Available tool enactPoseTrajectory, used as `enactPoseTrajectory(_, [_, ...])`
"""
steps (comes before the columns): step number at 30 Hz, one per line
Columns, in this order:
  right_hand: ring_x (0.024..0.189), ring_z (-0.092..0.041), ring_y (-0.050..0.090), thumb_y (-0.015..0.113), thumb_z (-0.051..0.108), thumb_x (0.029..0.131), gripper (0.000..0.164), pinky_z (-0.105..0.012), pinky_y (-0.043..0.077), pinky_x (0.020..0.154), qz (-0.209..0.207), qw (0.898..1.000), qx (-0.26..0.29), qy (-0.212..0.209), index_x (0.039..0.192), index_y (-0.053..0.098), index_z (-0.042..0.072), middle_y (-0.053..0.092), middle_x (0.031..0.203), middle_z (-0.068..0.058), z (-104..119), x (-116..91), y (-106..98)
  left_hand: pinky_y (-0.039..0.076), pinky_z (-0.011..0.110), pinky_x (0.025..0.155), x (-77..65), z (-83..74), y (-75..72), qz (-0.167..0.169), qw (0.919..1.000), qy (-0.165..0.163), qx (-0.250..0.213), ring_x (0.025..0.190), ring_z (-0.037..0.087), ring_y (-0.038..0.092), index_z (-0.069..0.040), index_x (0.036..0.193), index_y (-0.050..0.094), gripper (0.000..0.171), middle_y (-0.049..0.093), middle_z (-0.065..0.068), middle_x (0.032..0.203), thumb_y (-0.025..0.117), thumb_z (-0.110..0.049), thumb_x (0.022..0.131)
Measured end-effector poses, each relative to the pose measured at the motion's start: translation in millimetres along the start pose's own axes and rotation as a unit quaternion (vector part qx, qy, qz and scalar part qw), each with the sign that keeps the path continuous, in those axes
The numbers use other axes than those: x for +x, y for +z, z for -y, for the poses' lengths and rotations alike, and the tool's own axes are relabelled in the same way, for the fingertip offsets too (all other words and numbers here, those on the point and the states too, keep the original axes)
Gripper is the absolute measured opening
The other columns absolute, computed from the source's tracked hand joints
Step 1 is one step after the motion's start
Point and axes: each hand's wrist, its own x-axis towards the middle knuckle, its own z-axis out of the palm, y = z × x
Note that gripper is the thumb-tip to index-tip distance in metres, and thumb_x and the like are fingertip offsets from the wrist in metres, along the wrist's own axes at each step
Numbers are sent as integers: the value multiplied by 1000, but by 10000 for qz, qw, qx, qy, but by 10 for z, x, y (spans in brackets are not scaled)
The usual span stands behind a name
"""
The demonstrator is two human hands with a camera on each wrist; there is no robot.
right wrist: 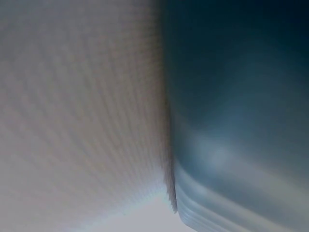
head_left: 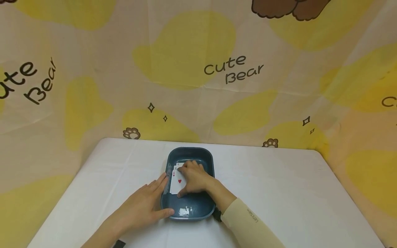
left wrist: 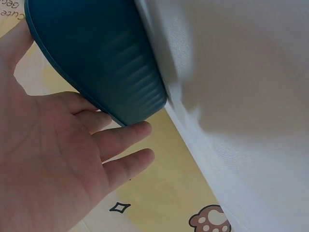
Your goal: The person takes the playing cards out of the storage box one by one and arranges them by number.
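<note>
A dark blue rectangular dish (head_left: pixel 184 206) with rounded corners stands on the table. Inside it lie overlapping playing cards (head_left: pixel 178 187), the ace of hearts face up on top. My right hand (head_left: pixel 195 177) reaches over the dish's right side and holds the cards between thumb and fingers, covering their right part. My left hand (head_left: pixel 141 205) lies along the dish's left side, fingers fairly straight at the rim and thumb at the near corner. In the left wrist view, the left hand (left wrist: pixel 58 150) touches the dish's edge (left wrist: pixel 96 58). The right wrist view shows the dish's outer wall (right wrist: pixel 241 116) but no fingers.
A white cloth (head_left: pixel 273 193) covers the table. Behind it hangs a yellow and beige printed curtain (head_left: pixel 186 51). Black straps, one of them (head_left: pixel 217 215) by the dish's near right corner, show near both wrists. A beige sleeve (head_left: pixel 248 224) covers the right forearm.
</note>
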Motion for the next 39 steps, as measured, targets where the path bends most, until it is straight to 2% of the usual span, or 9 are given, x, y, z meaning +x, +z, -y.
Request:
enactPoseTrajectory(6, [114,-19,49,96,49,69,90,-39,45,97,-31,10000,10,-21,144,64,11,60,135,-6,7,0,6,35,62,118,-8,7,6,4,10000,-23,-64,150,40,39,-4,164,32,107,27,9,172,66,-73,89])
enactPoseTrajectory(13, [124,-22,50,95,47,71,91,-47,44,106,-85,9995,289,10,146,61,8,59,141,-7,8,-11,-5,36,62,117,-27,5,17,-129,9998,120,-8,150,38,39,-2,163,33,105,28,11,171,66,-71,91])
enactPoseTrajectory(17, [129,-24,50,95,45,72,93,-49,44,107,-115,9988,477,-13,148,58,6,58,145,-9,4,-21,-30,38,62,116,-30,-3,16,-200,9996,187,1,150,37,40,0,162,35,104,29,12,170,66,-69,92])
enactPoseTrajectory(22, [125,-23,52,94,45,72,94,-52,44,107,-169,9984,527,-119,150,56,7,59,144,-10,9,-52,-90,38,61,116,-30,-2,14,-175,9997,170,3,150,37,40,0,162,35,104,29,12,171,66,-70,92])
enactPoseTrajectory(27, [117,-20,51,94,45,72,92,-44,46,100,-283,9979,530,-252,148,58,9,60,140,-8,-16,-84,-144,38,61,116,-24,-6,9,-182,9997,156,-1,150,37,40,-1,162,35,104,29,12,171,66,-70,92])
enactPoseTrajectory(32, [116,-19,49,94,43,73,91,-37,46,95,-291,9961,777,-305,149,57,9,57,140,-8,-26,-139,-219,37,61,116,-20,-11,13,-156,9997,157,-42,150,37,39,-1,162,34,104,28,13,171,67,-69,91])
enactPoseTrajectory(39, [116,-20,48,94,41,73,87,-31,46,88,-531,9946,746,-483,146,59,7,58,137,-8,-40,-209,-332,37,62,116,-14,-25,-3,-42,9999,-11,-154,150,38,40,-3,163,33,107,29,12,170,68,-71,89])
